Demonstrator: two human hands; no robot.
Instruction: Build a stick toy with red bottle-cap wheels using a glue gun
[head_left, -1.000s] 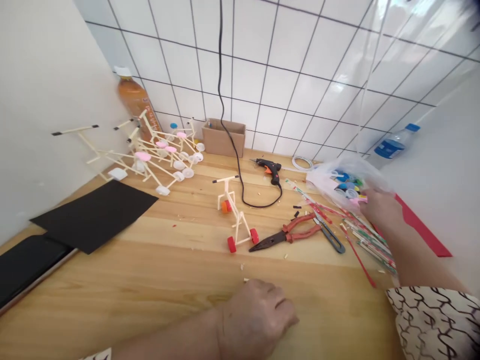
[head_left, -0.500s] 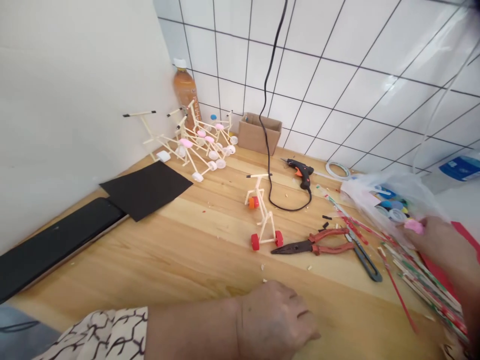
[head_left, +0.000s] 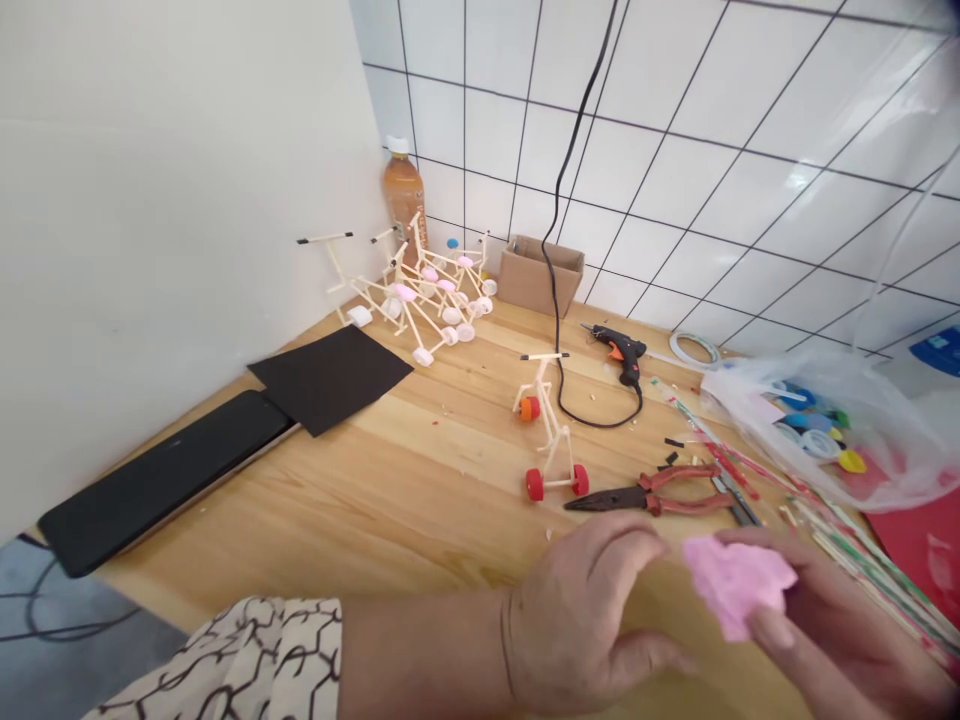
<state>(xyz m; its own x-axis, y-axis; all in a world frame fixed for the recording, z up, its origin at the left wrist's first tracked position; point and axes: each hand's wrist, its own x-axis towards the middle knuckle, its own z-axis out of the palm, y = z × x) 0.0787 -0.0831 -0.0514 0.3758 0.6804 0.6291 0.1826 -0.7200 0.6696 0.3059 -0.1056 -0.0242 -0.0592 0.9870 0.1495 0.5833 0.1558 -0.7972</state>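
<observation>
At the far left, a long black slab (head_left: pixel 161 480) is laid along the edge of the wooden counter (head_left: pixel 337 525), and a black sheet (head_left: pixel 330 378) is placed just beside it. Behind these, a cluster of stick-built wheeled models (head_left: pixel 420 300) with pink seats and white wheels is heaped against a white wall (head_left: pixel 187 250), with an orange-filled plastic bottle (head_left: pixel 403 195) stood upright in the corner behind them. A patterned sleeve (head_left: pixel 232 660) is seen at the lower edge, ending at the person's left hand (head_left: pixel 577 625), which is held above the counter with its fingers (head_left: pixel 637 540) half open and curved, their tips just beside a crumpled pink piece (head_left: pixel 739 585); no firm hold by that hand can be made out. Farther back, a cardboard box (head_left: pixel 540 277) is set against the tiles, and a black cable (head_left: pixel 559 260) is run down to a hot glue gun (head_left: pixel 619 350). A single stick model (head_left: pixel 547 430) with red wheels is stood upright mid-counter, near red-handled needle-nose pliers (head_left: pixel 645 500). The pink piece is pinched in the air by the right hand (head_left: pixel 840 640), its fingers (head_left: pixel 780 630) closed around the piece from below and the side. To the right, a clear plastic bag (head_left: pixel 825 430) of bottle caps is placed beside striped straws (head_left: pixel 862 560), and a red sheet (head_left: pixel 922 545) is laid beneath them.
</observation>
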